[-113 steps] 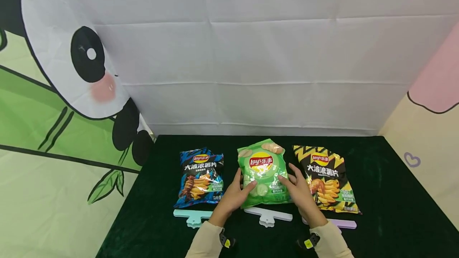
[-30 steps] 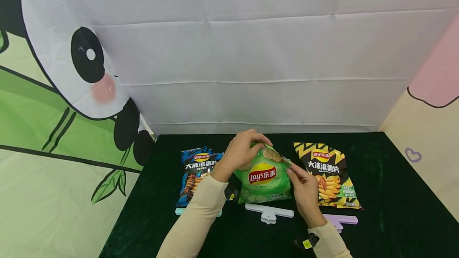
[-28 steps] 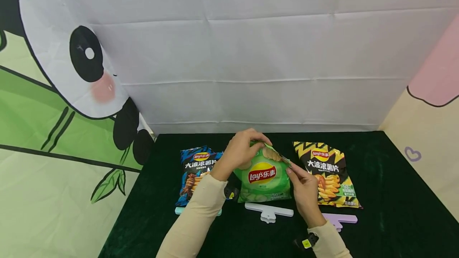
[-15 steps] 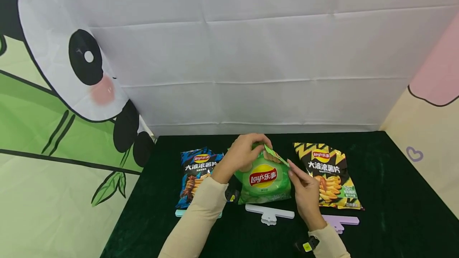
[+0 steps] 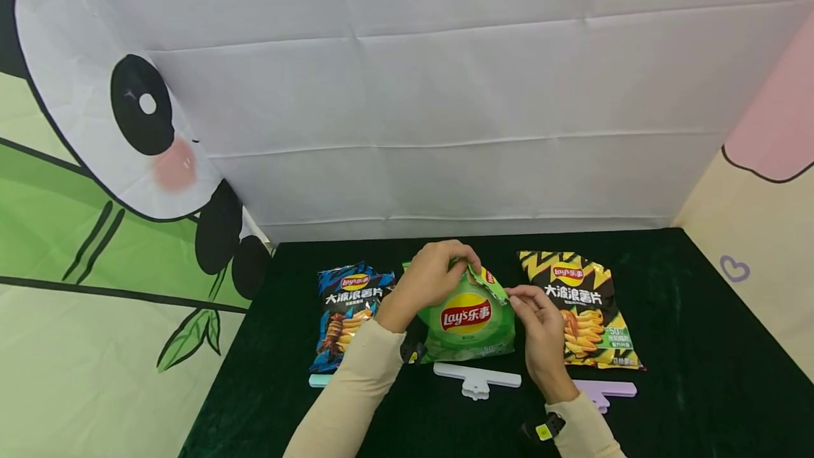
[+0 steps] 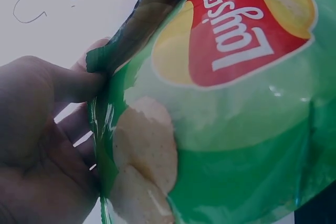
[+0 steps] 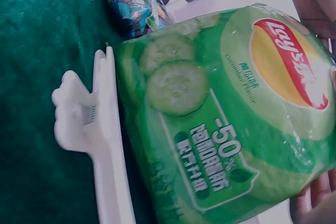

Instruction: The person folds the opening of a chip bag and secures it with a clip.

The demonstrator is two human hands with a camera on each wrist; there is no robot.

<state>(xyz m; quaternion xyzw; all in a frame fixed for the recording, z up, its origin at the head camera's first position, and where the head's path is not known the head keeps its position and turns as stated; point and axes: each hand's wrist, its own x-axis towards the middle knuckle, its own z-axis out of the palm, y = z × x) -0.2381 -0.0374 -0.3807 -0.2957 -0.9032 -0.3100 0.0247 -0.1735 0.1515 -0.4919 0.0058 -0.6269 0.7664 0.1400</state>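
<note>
A green bag of Lay's chips stands tilted up in the middle of the table, its top edge folded over toward the front on the right side. My left hand reaches across its upper left and pinches the top edge between thumb and fingers. In the left wrist view, the left thumb presses on that edge. My right hand pinches the right end of the folded edge with its fingertips. Just in front of the bag lies a white bag clip, also close by in the right wrist view.
To the left lies a blue chip bag, partly behind the left arm, with a mint clip mostly covered. On the right are a yellow-and-black chip bag and a purple clip. Dark green cloth covers the table.
Both hands have gone from the green bag's lower sides to its top edge. Over the last half second, the top edge on the right has folded further down toward the front.
</note>
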